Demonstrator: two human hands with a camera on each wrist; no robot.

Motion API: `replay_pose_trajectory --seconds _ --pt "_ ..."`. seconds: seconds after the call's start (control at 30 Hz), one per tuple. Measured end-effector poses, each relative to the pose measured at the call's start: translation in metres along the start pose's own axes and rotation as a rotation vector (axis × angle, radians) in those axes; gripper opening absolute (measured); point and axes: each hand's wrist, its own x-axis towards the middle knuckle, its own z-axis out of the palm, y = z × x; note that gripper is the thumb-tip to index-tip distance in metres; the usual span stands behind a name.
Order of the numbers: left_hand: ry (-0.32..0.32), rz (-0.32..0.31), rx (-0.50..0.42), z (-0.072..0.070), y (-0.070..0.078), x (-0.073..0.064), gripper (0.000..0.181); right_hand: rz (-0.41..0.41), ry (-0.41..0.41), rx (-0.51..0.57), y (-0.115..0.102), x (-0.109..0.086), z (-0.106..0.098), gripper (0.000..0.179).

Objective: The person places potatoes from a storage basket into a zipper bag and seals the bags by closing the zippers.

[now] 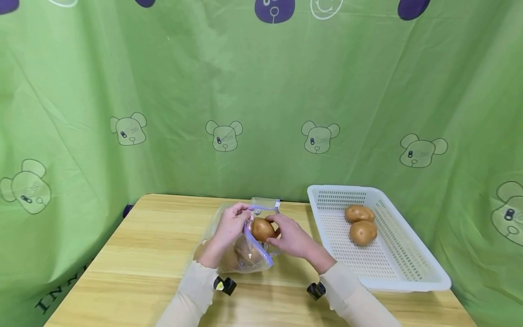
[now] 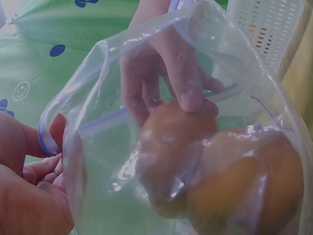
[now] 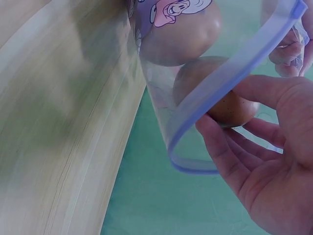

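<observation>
A clear zip bag (image 1: 212, 231) with a purple zip strip (image 1: 259, 247) stands at the middle of the wooden table, its mouth spread toward the right. At the top of that mouth my left hand (image 1: 229, 226) pinches the bag's edge. My right hand (image 1: 294, 236) grips a brown potato (image 1: 262, 230) from the right, fingertips inside the opening. In the right wrist view the potato (image 3: 240, 108) is partly past the purple strip, against another potato (image 3: 183, 36) in the bag. Several potatoes (image 1: 229, 259) show through the plastic, which has a printed cartoon figure (image 3: 178, 7).
A white perforated plastic basket (image 1: 412, 234) sits at the table's right side with two potatoes (image 1: 362, 232) in it. Behind the wooden table (image 1: 135, 254) hangs a green curtain (image 1: 265, 172) with printed bear heads.
</observation>
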Motion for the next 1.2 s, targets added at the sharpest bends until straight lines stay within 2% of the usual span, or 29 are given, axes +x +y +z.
replay_pose_trajectory --seconds 0.17,0.27,0.43,0.6,0.8,0.97,1.2 --pt "-0.034 -0.016 -0.023 0.000 0.002 -0.001 0.021 0.017 0.035 0.047 0.000 0.001 0.001 0.037" --pt "-0.054 -0.014 -0.022 0.000 0.010 -0.005 0.021 0.027 0.053 0.035 0.001 0.002 0.001 0.034" --pt "-0.053 -0.025 -0.025 0.001 0.028 -0.013 0.020 0.052 0.087 -0.023 0.004 0.004 0.003 0.031" --pt "-0.049 -0.036 -0.041 0.003 0.032 -0.016 0.022 0.026 0.108 -0.010 0.005 0.004 0.005 0.025" --pt "-0.040 -0.032 -0.045 0.002 0.031 -0.015 0.022 -0.017 0.092 0.047 0.005 0.002 0.002 0.017" --pt "0.009 -0.005 -0.110 0.000 0.014 -0.004 0.023 0.011 0.076 0.059 0.007 -0.001 -0.004 0.015" --pt "0.015 -0.015 -0.128 -0.003 0.006 0.001 0.023 -0.007 0.063 0.060 0.011 -0.008 -0.016 0.014"
